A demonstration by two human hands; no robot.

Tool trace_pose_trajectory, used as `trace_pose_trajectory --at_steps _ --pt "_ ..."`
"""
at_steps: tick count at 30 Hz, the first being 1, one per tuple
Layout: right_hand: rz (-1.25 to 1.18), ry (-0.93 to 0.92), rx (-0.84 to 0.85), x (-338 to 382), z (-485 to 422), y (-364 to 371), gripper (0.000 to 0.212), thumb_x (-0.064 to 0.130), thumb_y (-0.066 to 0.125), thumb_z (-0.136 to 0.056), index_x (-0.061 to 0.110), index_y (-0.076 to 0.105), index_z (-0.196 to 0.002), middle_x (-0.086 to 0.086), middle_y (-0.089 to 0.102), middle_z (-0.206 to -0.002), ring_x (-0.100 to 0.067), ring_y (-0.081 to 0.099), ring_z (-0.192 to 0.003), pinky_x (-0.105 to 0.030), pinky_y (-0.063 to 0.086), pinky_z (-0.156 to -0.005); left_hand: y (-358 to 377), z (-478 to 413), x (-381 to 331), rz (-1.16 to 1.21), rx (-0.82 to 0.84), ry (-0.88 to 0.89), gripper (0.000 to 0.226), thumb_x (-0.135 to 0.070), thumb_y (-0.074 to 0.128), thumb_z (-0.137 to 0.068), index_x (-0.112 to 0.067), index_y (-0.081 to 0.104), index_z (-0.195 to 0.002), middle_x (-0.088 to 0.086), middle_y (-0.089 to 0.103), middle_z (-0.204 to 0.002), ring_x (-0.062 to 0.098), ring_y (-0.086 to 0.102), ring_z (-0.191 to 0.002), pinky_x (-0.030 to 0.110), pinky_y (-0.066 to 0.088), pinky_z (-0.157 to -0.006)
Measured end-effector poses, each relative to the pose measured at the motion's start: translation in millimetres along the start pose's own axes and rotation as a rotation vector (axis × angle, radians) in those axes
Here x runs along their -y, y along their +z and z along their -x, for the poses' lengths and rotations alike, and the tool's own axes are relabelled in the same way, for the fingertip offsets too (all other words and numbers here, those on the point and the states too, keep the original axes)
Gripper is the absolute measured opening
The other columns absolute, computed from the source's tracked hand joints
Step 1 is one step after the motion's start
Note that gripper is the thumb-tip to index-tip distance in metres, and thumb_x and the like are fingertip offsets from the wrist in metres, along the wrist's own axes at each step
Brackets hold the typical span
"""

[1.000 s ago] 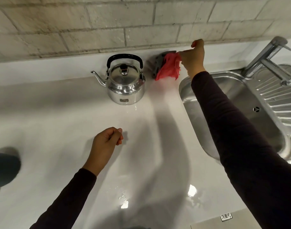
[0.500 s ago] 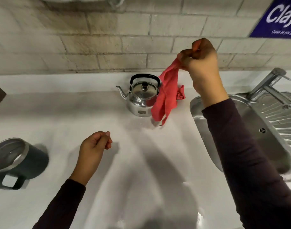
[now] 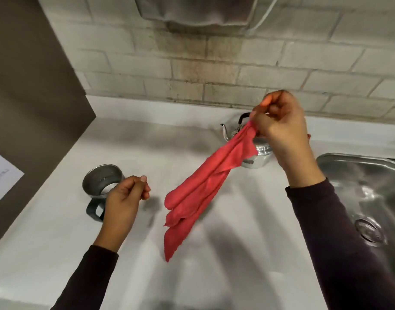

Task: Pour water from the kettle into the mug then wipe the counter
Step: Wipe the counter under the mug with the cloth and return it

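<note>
One corner of the red cloth (image 3: 201, 193) is pinched in the right hand (image 3: 281, 133), and the rest hangs free in a long, limp fold, its lowest tip above the white tabletop (image 3: 236, 253), apparently not touching it. It looks light, soft and floppy; held by a corner it will drag as a thin strip, so for wiping it should be bunched or spread flat under the palm. The left hand (image 3: 124, 198) hovers with a loosely curled grip that holds nothing, just beside the metal mug (image 3: 100, 180).

The mug stands upright on the left part of the tabletop, its dark handle toward the person; it could tip if knocked. The shiny kettle (image 3: 257, 153) sits at the back near the wall, partly hidden behind the cloth and right hand, and is probably heavy if full.

Open room lies in the middle and front of the tabletop. The sink (image 3: 360, 186) borders it on the right, a dark panel (image 3: 35, 108) closes the left, and the brick wall (image 3: 214, 74) closes the back.
</note>
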State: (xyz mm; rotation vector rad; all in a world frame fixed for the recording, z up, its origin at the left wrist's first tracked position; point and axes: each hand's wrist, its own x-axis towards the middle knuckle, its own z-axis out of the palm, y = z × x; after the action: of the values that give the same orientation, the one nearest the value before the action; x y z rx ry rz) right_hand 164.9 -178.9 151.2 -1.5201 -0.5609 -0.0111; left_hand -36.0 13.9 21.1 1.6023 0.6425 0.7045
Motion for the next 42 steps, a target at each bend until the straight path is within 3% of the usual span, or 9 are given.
trace_pose_trajectory --at_steps 4,9,13,19,23,29,35,38,42 --pt "0.936 -0.209 0.084 -69 41 32 0.015 0.023 0.063 -0.081 0.014 0.065 -0.092 -0.007 0.064 -0.103 -0.033 0.054 -0.098 -0.042 0.044 -0.082 -20 6 5 -0.044 -0.070 -0.011 0.034 -0.014 0.051 -0.094 -0.013 0.055 -0.060 -0.013 0.059 -0.052 -0.003 0.053 -0.052 0.005 0.044 -0.059" --pt "0.903 0.177 0.297 -135 112 76 0.053 0.048 0.061 -0.082 0.016 0.055 -0.123 -0.009 0.050 -0.134 -0.033 0.043 -0.122 -0.045 0.036 -0.101 -45 12 11 -0.080 -0.108 -0.053 0.032 -0.018 0.053 -0.093 -0.012 0.059 -0.063 -0.014 0.062 -0.054 -0.002 0.054 -0.053 0.016 0.048 -0.064" --pt "1.024 0.336 0.497 -173 156 106 0.087 0.067 0.048 -0.080 0.018 0.021 -0.147 -0.017 0.013 -0.157 -0.041 0.004 -0.144 -0.059 0.007 -0.113 -67 16 19 -0.075 -0.190 -0.046 0.034 -0.019 0.053 -0.092 -0.022 0.061 -0.059 -0.013 0.061 -0.054 -0.002 0.054 -0.053 0.017 0.047 -0.062" --pt "1.108 0.194 0.555 -198 166 119 0.096 0.075 0.039 -0.076 0.019 0.010 -0.150 -0.020 0.005 -0.158 -0.043 -0.006 -0.143 -0.059 -0.008 -0.112 -98 18 39 -0.144 -0.368 -0.061 0.030 -0.024 0.052 -0.091 -0.023 0.057 -0.061 -0.015 0.060 -0.060 -0.003 0.051 -0.060 0.002 0.038 -0.059" --pt "1.083 0.092 0.656 -204 157 122 0.093 0.071 0.041 -0.079 0.019 0.010 -0.150 -0.017 0.007 -0.159 -0.039 -0.004 -0.145 -0.057 -0.008 -0.113 -104 13 55 -0.147 -0.353 -0.152 0.018 -0.024 0.053 -0.092 -0.035 0.055 -0.078 -0.015 0.060 -0.083 0.000 0.056 -0.077 0.014 0.042 -0.068" --pt "0.748 0.059 0.943 -189 130 143 0.091 0.036 0.066 -0.077 0.015 0.015 -0.149 -0.009 0.020 -0.157 -0.031 0.006 -0.146 -0.043 0.003 -0.119 -106 1 65 -0.060 -0.282 -0.292 0.016 -0.036 0.054 -0.091 -0.021 0.054 -0.085 -0.002 0.064 -0.083 0.018 0.061 -0.082 0.030 0.048 -0.078" --pt "0.808 0.197 0.577 -172 159 179 0.068 0.036 0.042 -0.092 0.010 0.013 -0.148 -0.012 0.017 -0.158 -0.027 0.008 -0.146 -0.048 -0.007 -0.115 -116 -12 67 0.105 0.085 -0.529 0.045 -0.048 0.046 -0.092 -0.012 0.058 -0.066 0.000 0.061 -0.064 0.013 0.062 -0.072 0.036 0.057 -0.080" --pt "1.113 0.103 0.530 -185 180 186 0.064 0.040 0.025 -0.097 0.006 0.006 -0.149 -0.015 0.007 -0.159 -0.029 0.000 -0.147 -0.045 -0.011 -0.115 -117 -14 73 0.186 0.154 -0.517 0.043 -0.038 0.044 -0.095 -0.014 0.049 -0.060 -0.004 0.056 -0.060 0.009 0.063 -0.076 0.040 0.054 -0.090" --pt "1.134 0.062 0.491 -201 170 191 0.062 0.038 0.019 -0.095 0.007 0.011 -0.148 -0.015 0.012 -0.159 -0.026 0.005 -0.147 -0.041 -0.010 -0.115 -115 -16 76 0.231 0.154 -0.491 0.043 -0.030 0.043 -0.097 -0.017 0.042 -0.056 -0.005 0.063 -0.061 0.005 0.063 -0.073 0.042 0.049 -0.093"
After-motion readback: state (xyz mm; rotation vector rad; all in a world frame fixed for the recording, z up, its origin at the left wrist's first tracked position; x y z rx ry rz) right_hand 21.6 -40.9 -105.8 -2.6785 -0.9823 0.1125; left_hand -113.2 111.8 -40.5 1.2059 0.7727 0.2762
